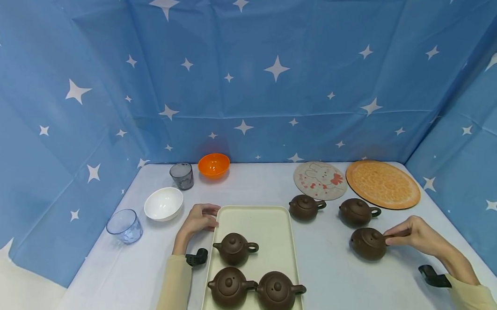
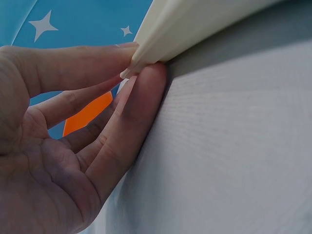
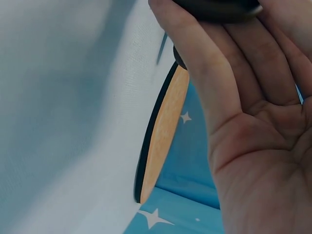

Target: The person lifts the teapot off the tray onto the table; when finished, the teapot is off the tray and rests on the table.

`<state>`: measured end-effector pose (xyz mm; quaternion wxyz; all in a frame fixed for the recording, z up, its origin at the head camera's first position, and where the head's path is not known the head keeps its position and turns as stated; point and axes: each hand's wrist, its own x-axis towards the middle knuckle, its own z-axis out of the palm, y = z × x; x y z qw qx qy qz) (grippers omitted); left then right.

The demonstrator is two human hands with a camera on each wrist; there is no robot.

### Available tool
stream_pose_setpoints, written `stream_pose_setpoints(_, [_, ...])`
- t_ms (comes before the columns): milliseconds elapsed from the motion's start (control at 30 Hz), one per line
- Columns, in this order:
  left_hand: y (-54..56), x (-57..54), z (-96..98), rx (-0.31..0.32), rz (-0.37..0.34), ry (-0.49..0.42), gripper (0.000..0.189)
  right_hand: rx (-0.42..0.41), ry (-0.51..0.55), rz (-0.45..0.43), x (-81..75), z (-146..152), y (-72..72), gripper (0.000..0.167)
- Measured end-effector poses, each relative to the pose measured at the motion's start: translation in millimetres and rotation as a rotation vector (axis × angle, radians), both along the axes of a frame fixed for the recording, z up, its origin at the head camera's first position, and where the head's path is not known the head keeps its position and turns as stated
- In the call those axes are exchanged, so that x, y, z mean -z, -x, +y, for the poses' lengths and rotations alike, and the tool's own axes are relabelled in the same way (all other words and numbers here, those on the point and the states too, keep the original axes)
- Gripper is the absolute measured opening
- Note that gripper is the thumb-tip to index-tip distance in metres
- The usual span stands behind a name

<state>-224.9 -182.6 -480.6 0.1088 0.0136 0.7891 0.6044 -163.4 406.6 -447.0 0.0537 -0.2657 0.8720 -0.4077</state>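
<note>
My right hand (image 1: 415, 236) pinches the handle of a dark brown teapot (image 1: 368, 244) on the right of the table; in the right wrist view only a dark piece of the handle (image 3: 222, 9) shows between thumb and fingers. My left hand (image 1: 199, 220) pinches the left rim of a cream tray (image 1: 262, 219), and the left wrist view has the tray's edge (image 2: 156, 39) between thumb and forefinger. On the tray stand three brown teapots: one (image 1: 233, 249) farther back and two (image 1: 230, 287), (image 1: 278, 293) side by side nearer me.
Two more teapots (image 1: 305, 207), (image 1: 356, 212) stand behind the held one. Beyond them lie a rabbit-print mat (image 1: 320, 180) and a round orange-brown mat (image 1: 383, 184). Left of the tray are a white bowl (image 1: 163, 203), a blue glass (image 1: 125, 226), a grey glass (image 1: 182, 175) and an orange bowl (image 1: 213, 166).
</note>
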Motion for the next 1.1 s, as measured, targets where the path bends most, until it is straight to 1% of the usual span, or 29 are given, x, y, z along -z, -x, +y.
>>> stream_pose_setpoints(233, [-0.1, -0.7, -0.7, 0.000, 0.006, 0.005, 0.051, 0.000, -0.006, 0.000, 0.1, -1, 0.8, 0.014])
stream_pose_setpoints(467, [-0.5, -0.1, -0.1, -0.003, -0.007, -0.006, 0.051, -0.003, -0.027, 0.011, 0.2, 0, 1.6, 0.013])
stream_pose_setpoints(500, [-0.7, -1.0, -0.2, 0.000, -0.010, -0.006, 0.052, -0.005, -0.029, 0.012, 0.5, 0, 1.9, 0.013])
stream_pose_setpoints(567, [-5.3, -10.0, 0.6, 0.015, -0.008, -0.012, 0.052, -0.006, -0.030, 0.010, 0.9, 1, 2.4, 0.013])
stream_pose_setpoints(733, [-4.2, -8.0, 0.4, 0.010, -0.005, -0.001, 0.052, -0.007, -0.029, -0.008, 0.3, 1, 2.0, 0.013])
stream_pose_setpoints(800, [0.3, 0.8, -0.2, -0.007, -0.007, 0.008, 0.052, -0.007, -0.021, -0.014, -0.9, 0, 1.2, 0.013])
stream_pose_setpoints(900, [-0.2, -0.4, 1.0, -0.012, -0.008, 0.015, 0.051, -0.006, 0.000, -0.020, -2.7, 0, -0.9, 0.015])
stream_pose_setpoints(967, [-0.9, -1.7, 1.5, -0.014, -0.009, 0.011, 0.052, 0.008, 0.008, -0.019, -4.0, -1, -1.4, 0.015])
stream_pose_setpoints(1033, [-2.3, -4.1, 1.8, -0.011, -0.007, 0.003, 0.052, 0.045, 0.016, -0.013, -6.4, -3, -1.6, 0.014])
stream_pose_setpoints(1100, [-4.9, -9.1, 2.0, -0.001, -0.007, -0.005, 0.052, 0.094, 0.034, -0.011, -10.0, -6, -0.6, 0.013])
